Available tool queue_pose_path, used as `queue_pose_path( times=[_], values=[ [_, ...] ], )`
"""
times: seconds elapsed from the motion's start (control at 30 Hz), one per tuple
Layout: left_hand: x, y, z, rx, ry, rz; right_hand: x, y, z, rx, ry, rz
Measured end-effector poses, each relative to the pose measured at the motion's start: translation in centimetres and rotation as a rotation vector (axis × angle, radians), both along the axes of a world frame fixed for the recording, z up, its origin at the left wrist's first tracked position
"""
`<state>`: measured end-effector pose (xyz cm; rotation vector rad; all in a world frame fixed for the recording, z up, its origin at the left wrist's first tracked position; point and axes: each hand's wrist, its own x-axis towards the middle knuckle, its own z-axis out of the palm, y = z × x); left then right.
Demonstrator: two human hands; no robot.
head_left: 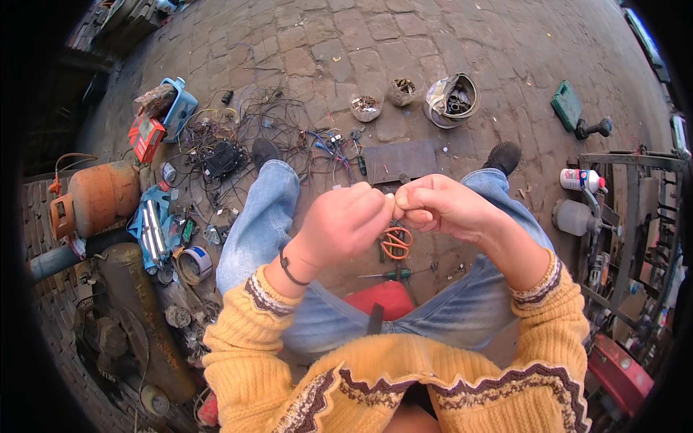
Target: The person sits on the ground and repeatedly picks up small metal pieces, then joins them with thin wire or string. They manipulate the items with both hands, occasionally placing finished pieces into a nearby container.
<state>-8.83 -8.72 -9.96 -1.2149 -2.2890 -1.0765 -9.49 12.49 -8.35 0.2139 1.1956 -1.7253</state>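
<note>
My left hand [345,220] and my right hand [449,209] meet in front of me, above the ground between my knees. The fingertips of both are pinched together, almost touching. Whatever lies between them is too small and too covered to make out. Just below hang or lie orange loops [395,243], either handles or a coiled cord; I cannot tell which. A screwdriver [390,274] with a green handle rests on the ground nearer to me. Beyond my hands lies a flat dark metal plate [399,160], with another green-handled tool [361,164] at its left.
Tangled wires [267,119] spread ahead on the left. Two small tubs of metal bits [366,108] and a larger bucket [471,114] stand ahead. An orange gas cylinder [105,198] is at the left; a metal rack [628,216] with a spray can [582,180] stands right.
</note>
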Motion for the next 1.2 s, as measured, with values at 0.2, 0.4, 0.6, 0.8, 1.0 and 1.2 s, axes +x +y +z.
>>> queue_pose_path(
  times=[0.2,0.4,0.6,0.8,1.0,1.2],
  values=[
    [-0.7,-0.4,-0.8,0.426,-1.094,0.179,-0.1,0.9,0.7,0.911,1.224,-0.224],
    [-1.4,-1.2,-0.7,0.656,-1.839,0.058,0.3,-0.1,-0.2,0.919,2.267,-0.026],
    [-1.4,-1.2,-0.5,0.649,-1.936,-0.074,-0.2,-0.1,-1.1,0.879,2.338,-0.019],
    [-1.2,-1.3,-0.4,0.595,-1.856,-0.053,-0.3,-0.4,-0.8,0.852,2.266,0.079],
    [-0.1,-0.4,0.3,0.267,-1.024,0.137,0.0,-1.4,-0.4,0.662,1.653,0.018],
    [0.5,0.6,0.4,0.106,-0.334,0.099,0.7,-0.6,0.4,0.256,0.397,-0.027]
  ],
)
